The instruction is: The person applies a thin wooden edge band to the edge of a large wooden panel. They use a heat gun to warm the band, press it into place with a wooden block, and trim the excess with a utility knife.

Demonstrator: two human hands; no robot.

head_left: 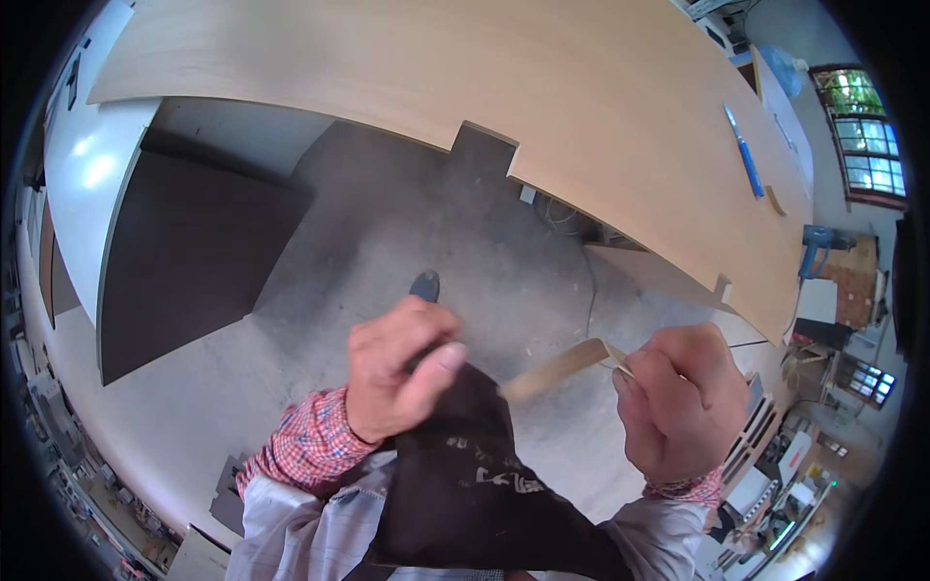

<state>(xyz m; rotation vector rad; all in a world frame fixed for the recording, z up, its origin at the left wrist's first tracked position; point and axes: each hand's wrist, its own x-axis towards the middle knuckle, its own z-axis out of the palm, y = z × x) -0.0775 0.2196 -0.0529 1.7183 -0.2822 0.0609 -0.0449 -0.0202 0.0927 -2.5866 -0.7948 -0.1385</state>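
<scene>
A thin, wood-coloured strip like edge banding (562,370) is pinched in my right hand (683,402), which is closed at the right. The strip bends over near my fingertips, and its other end hangs towards my dark apron (455,455). My left hand (399,370) is closed in front of the apron, fingers curled and slightly blurred; whether it holds anything is hidden. Beyond both hands lies a large pale wood-faced board (601,107) with a rectangular notch in its near edge. On its right part rest a blue utility knife (746,165) and a short curved offcut (776,200).
A dark panel (194,252) stands below the board at the left, beside a glossy white surface (82,194). Cables (562,215) lie on the grey floor under the board. At the right is a blue pistol-shaped power tool (823,242).
</scene>
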